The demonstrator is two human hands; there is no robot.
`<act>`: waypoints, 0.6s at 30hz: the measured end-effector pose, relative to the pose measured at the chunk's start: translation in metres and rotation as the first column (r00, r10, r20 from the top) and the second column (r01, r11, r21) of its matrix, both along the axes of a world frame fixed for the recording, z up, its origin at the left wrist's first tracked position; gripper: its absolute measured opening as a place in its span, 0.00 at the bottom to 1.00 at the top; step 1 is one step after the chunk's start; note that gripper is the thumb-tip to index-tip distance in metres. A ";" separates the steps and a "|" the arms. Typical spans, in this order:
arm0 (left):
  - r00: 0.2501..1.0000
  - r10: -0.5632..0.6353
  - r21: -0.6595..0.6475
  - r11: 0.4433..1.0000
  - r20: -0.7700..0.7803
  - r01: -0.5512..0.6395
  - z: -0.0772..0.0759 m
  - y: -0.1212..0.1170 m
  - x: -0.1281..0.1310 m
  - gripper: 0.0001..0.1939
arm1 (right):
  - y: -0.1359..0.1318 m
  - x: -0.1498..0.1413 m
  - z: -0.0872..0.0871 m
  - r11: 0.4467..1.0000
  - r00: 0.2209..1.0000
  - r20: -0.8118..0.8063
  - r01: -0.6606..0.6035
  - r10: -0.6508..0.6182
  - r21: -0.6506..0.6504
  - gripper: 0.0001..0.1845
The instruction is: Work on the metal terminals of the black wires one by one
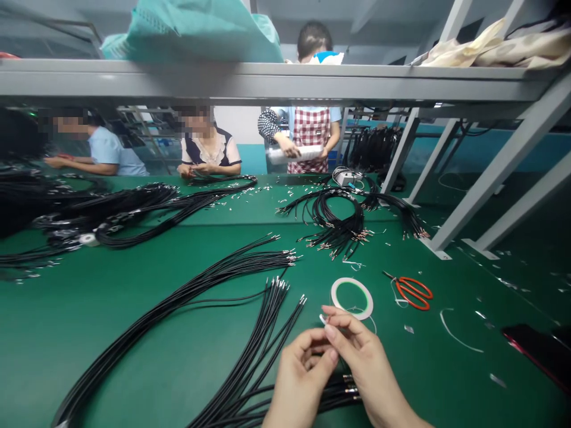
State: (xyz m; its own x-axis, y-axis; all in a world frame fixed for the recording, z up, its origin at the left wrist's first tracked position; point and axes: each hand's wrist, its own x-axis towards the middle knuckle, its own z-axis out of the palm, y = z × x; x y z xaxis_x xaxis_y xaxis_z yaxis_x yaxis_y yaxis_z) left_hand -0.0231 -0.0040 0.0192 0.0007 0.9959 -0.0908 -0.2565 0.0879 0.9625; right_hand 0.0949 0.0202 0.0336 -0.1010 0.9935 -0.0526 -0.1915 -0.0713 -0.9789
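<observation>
- White roll [368,302]; nearside of it, the right hand [357,345] fingertip-pinches a white piece [322,320], presumably for its smallness.
- Left hand [307,368] beside the piece, fingers bunched; cannot tell whether holding.
- Scissors [413,291] right of the roll, likely for easy reach; black cables [147,318] left of it.

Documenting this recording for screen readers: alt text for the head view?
A person's left hand and right hand meet above a green workbench, the right pinching a small white piece. Black cables with metal-tipped ends lie beside and beneath the hands; a white tape roll and orange-handled scissors lie just beyond. Three people are across the bench.
</observation>
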 end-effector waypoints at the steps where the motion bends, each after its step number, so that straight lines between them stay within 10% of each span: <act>1: 1.000 0.021 0.030 0.999 -0.010 -0.021 -0.002 0.000 0.001 0.13 | -0.001 0.000 0.001 1.000 1.000 -0.011 -0.001 0.001 -0.006 0.11; 18: 0.999 0.041 -0.009 0.999 -0.009 -0.041 0.009 0.002 -0.005 0.12 | 0.003 0.008 0.008 0.988 0.989 0.026 -0.149 0.148 0.030 0.11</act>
